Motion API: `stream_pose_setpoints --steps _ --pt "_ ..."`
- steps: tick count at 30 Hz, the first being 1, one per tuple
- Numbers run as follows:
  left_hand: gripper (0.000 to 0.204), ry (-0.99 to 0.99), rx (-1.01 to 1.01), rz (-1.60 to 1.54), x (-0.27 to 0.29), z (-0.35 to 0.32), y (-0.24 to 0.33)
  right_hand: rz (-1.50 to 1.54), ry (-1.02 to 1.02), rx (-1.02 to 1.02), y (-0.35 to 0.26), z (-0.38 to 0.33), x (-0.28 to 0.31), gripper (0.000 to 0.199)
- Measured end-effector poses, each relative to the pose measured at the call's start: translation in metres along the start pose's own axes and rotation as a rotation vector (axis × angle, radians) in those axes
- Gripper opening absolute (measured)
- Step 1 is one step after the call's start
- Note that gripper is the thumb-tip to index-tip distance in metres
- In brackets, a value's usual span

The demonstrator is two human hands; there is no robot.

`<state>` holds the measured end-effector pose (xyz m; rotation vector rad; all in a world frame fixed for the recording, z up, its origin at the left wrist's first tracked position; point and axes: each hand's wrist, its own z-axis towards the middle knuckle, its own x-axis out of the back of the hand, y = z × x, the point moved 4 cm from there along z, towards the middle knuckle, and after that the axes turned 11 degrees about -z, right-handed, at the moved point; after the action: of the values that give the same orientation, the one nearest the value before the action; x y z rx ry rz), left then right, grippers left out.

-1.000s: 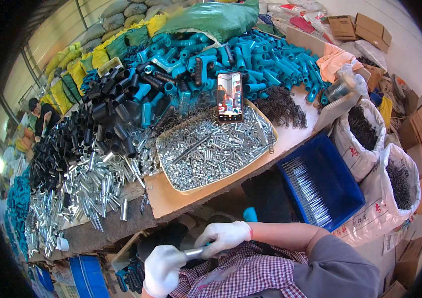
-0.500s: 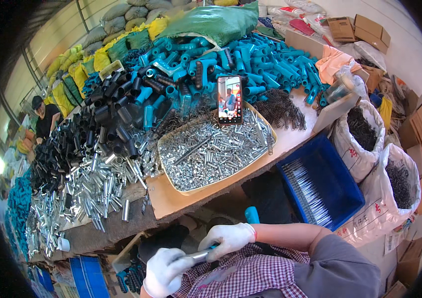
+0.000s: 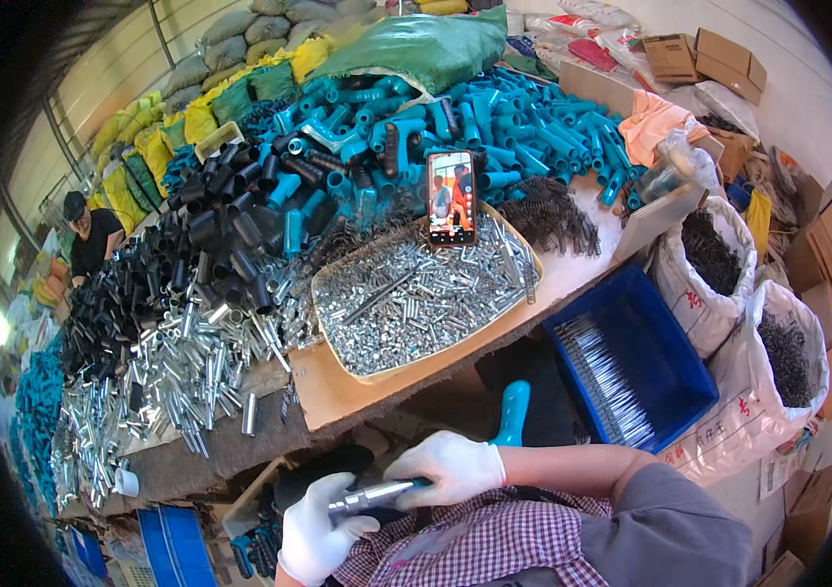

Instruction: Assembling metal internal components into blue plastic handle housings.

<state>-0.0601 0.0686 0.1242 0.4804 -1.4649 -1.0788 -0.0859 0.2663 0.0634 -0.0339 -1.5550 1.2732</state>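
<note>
At lower centre, the right hand (image 3: 450, 470) grips the handle (image 3: 512, 413) while the left hand (image 3: 314, 530) cups the tube (image 3: 367, 499), how firmly cannot be told; keeping the 2 aligned should help.

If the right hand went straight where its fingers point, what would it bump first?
Beyond the silver tube in its grip, the right hand would probably meet the left hand first, though depth is unclear.

2 gloved hands (image 3: 316, 536) (image 3: 450, 470), 1 metal tube (image 3: 369, 498) in grip, 1 phone (image 3: 451, 198) beyond, 2 spring sacks (image 3: 682, 298) (image 3: 737, 386) far right
</note>
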Motion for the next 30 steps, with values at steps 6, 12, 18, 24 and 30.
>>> stream_pose_setpoints --steps 6,12,18,24,30 --pt "0.020 -0.439 -0.564 0.279 -0.010 0.006 0.019 0.585 -0.498 0.090 0.015 0.004 -0.013 0.028" --pt "0.042 -0.007 -0.154 0.016 -0.005 0.002 -0.001 0.126 -0.020 0.053 0.001 0.000 0.006 0.028" --pt "0.021 -0.401 -0.576 0.264 -0.010 0.011 0.025 0.496 -0.436 0.152 0.010 0.004 -0.005 0.029" --pt "0.039 0.003 -0.252 0.044 -0.007 0.014 0.010 0.538 -0.364 0.034 0.007 0.004 0.005 0.031" --pt "0.021 -0.051 -0.205 -0.035 -0.009 0.017 0.006 0.298 -0.146 0.081 0.007 0.006 0.007 0.031"
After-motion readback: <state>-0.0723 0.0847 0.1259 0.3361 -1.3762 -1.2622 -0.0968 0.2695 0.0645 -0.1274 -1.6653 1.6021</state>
